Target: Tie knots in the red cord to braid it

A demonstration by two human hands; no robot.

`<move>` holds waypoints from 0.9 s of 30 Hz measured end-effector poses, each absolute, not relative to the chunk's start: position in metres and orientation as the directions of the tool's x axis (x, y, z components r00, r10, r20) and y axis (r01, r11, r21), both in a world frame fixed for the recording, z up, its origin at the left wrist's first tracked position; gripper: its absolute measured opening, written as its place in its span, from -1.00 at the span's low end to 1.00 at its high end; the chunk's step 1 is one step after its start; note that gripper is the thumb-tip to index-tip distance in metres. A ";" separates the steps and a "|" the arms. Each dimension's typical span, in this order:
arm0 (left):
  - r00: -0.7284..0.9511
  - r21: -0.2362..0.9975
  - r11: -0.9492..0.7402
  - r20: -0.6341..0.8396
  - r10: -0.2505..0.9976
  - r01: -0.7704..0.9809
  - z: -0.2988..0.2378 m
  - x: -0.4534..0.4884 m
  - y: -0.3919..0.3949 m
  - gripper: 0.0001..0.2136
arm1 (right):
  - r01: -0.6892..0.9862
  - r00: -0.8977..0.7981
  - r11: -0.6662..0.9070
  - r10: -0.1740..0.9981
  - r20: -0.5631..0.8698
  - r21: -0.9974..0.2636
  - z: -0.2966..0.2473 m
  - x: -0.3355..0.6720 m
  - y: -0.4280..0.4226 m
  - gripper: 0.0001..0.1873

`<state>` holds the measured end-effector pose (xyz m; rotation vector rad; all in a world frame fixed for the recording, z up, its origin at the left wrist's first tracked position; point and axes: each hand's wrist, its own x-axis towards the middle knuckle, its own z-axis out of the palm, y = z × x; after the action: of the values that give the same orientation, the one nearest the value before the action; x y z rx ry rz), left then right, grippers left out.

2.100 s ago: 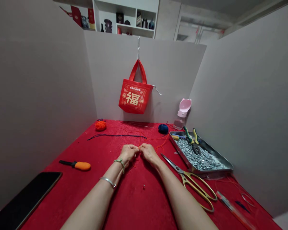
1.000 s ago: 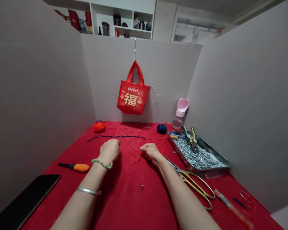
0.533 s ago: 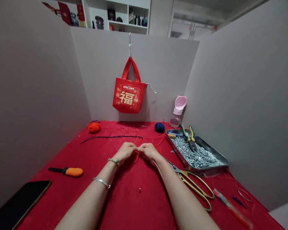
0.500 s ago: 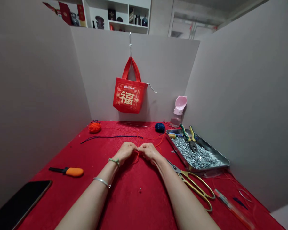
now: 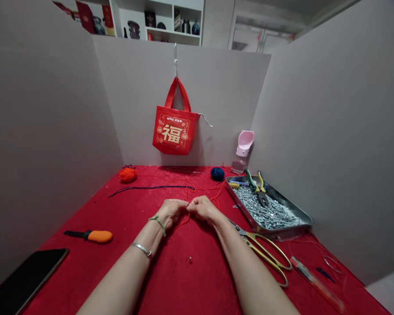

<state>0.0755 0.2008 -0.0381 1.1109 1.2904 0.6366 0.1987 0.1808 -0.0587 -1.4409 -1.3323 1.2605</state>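
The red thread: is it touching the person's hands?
Touching: the head view shows the red thread running in between the pinched fingers of the left hand and right hand.

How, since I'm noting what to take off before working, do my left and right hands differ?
Your left hand has a green cord bracelet at the wrist and a silver bangle farther up the forearm, while your right hand has a bare wrist and forearm. The left hand reaches in from the left side, the right hand from the right. Both are bare and meet at the fingertips on a red thread.
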 end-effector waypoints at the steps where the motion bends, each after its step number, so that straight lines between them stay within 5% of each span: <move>1: 0.224 0.904 0.381 -0.420 0.880 0.195 -0.038 0.075 0.201 -0.88 | 0.229 -0.045 -0.111 0.991 -0.125 -0.967 -0.059 0.200 0.181 -0.86; 4: 0.273 0.916 0.358 -0.396 0.877 0.179 -0.040 0.073 0.202 -0.85 | 0.301 -0.075 -0.050 0.994 -0.076 -0.952 -0.054 0.208 0.179 -0.83; 10: 0.280 0.917 0.373 -0.397 0.874 0.138 -0.043 0.072 0.201 -0.81 | 0.437 -0.217 -0.092 0.955 -0.203 -0.895 -0.030 0.215 0.162 -0.85; 20: 0.369 0.917 0.395 -0.386 0.845 0.055 -0.049 0.063 0.209 -0.79 | 0.423 -0.602 -0.095 0.714 -0.358 -0.901 -0.004 0.211 0.143 -0.83; 22: 0.355 0.918 0.392 -0.389 0.850 0.068 -0.048 0.064 0.208 -0.78 | 0.370 -0.542 -0.095 0.785 -0.299 -0.924 -0.007 0.224 0.147 -0.80; 25: 0.309 0.925 0.371 -0.378 0.872 0.084 -0.049 0.067 0.208 -0.75 | 0.181 -0.145 -0.166 0.970 -0.193 -0.969 -0.018 0.228 0.157 -0.86; 27: 0.285 0.930 0.354 -0.368 0.885 0.101 -0.051 0.070 0.208 -0.75 | -0.003 0.058 -0.213 0.975 -0.213 -0.977 -0.025 0.217 0.164 -0.93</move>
<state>0.0695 0.2081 -0.0508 1.0924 1.1717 0.6956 0.2167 0.1638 -0.0252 -1.3940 -1.0589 1.3194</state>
